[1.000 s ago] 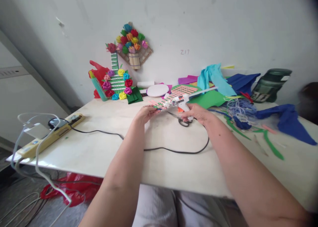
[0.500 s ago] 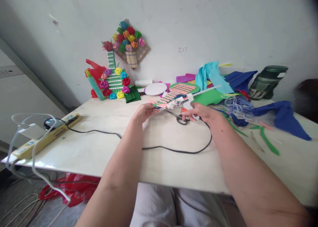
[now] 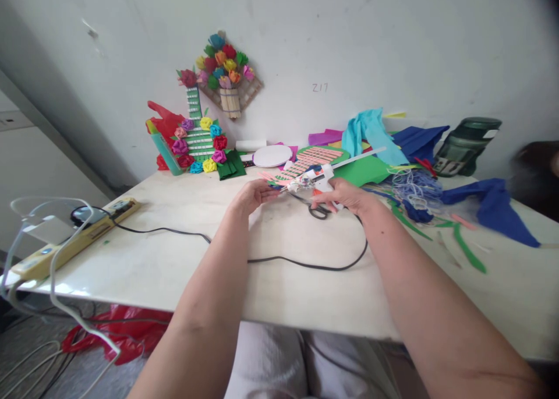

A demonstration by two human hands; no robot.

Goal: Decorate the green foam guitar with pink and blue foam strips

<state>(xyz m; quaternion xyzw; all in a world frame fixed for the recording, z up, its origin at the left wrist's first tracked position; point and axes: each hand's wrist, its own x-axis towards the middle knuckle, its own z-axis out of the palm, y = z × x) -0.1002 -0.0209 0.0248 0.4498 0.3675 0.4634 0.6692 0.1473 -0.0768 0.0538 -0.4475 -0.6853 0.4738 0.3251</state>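
Observation:
A white glue gun (image 3: 322, 179) with an orange trigger is gripped in my right hand (image 3: 345, 195). A long pale glue stick (image 3: 362, 155) juts from its back end, up and to the right. The gun's nozzle points left, close to the fingertips of my left hand (image 3: 257, 194). Those fingers are pinched together; what they hold, if anything, is too small to make out. Under the gun lie scissors with dark handles (image 3: 318, 211). Just behind is a green oval piece with pink strips (image 3: 317, 159), partly covered by the gun.
A black cord (image 3: 301, 265) loops across the table towards a yellow power strip (image 3: 78, 239) at left. Paper-flower crafts (image 3: 201, 137) stand against the wall. Blue crepe paper (image 3: 498, 209), tangled string (image 3: 414, 189), green scraps (image 3: 469, 250) and a dark bottle (image 3: 467, 145) occupy the right side.
The glue gun and my right hand have moved slightly left, nearer to my left hand. The whole view has shifted a little. Both hands keep their grip.

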